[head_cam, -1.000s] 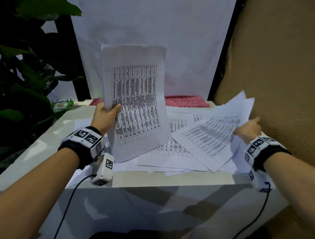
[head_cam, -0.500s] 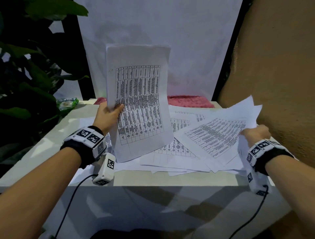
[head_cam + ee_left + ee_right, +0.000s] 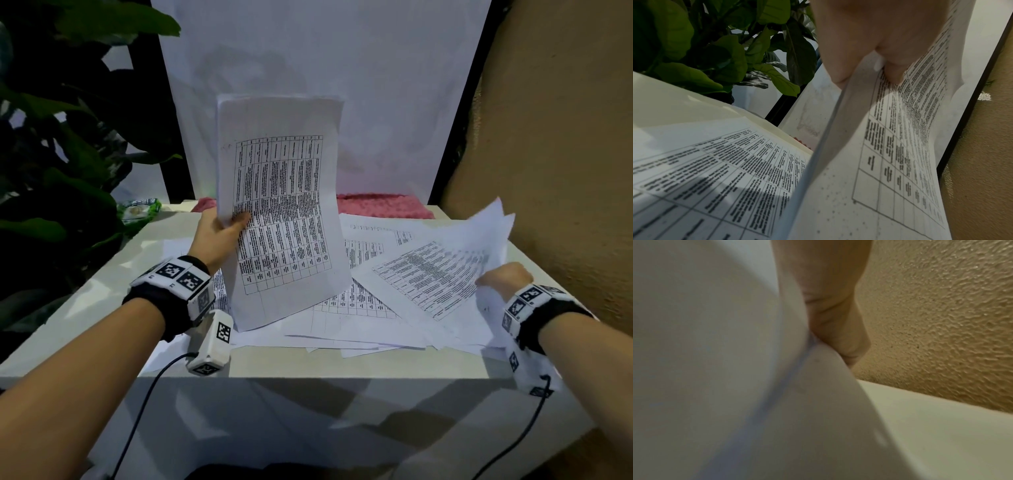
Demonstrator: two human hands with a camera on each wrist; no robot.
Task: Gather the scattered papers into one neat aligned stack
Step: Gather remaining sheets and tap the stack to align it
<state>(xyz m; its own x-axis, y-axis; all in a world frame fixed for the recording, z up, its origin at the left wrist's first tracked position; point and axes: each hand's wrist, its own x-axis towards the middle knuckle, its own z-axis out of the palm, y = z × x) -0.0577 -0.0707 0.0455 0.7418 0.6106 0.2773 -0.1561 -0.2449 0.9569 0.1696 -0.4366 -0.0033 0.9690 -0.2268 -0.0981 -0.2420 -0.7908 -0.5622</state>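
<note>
My left hand (image 3: 222, 233) grips an upright bundle of printed sheets (image 3: 281, 212) by its left edge, thumb on the front; its lower edge rests on the papers below. The left wrist view shows the thumb (image 3: 890, 53) pinching that bundle (image 3: 869, 162). My right hand (image 3: 501, 279) holds the right edge of a few lifted sheets (image 3: 442, 270) at the table's right side. The right wrist view shows its fingers (image 3: 836, 331) curled behind blurred paper (image 3: 735, 369). Several more sheets (image 3: 356, 308) lie fanned loosely over the white table (image 3: 308, 366).
A pink cloth (image 3: 383, 205) lies at the table's back edge before a white backdrop (image 3: 325, 68). A leafy plant (image 3: 68, 154) stands at the left with a green packet (image 3: 137, 209) near it. A tan textured wall (image 3: 565, 154) runs close along the right.
My right hand has drawn its sheets back toward me and lifted their far edge higher. The left hand still holds its upright bundle in nearly the same place.
</note>
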